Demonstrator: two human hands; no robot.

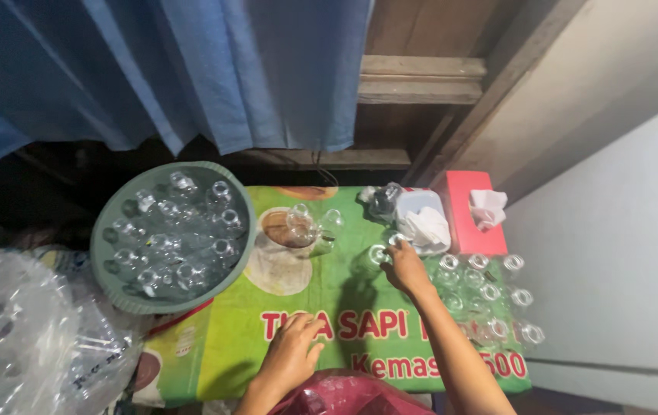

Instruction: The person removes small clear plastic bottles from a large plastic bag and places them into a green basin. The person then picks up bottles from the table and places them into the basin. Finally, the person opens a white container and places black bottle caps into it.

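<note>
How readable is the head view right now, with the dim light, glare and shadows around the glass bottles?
Head view: dim overall, with the area under the blue curtain nearly black; the green basin of clear bottles is murky and their outlines merge; the right hand throws a soft shadow on the green table cover; the plastic bag at left glares and blurs; the left hand is fairly sharp.

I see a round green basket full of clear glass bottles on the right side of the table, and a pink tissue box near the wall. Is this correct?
Not fully. The head view shows the round green basket of clear glass bottles on the left side of the table, not the right. The pink tissue box near the wall is correct.
</note>
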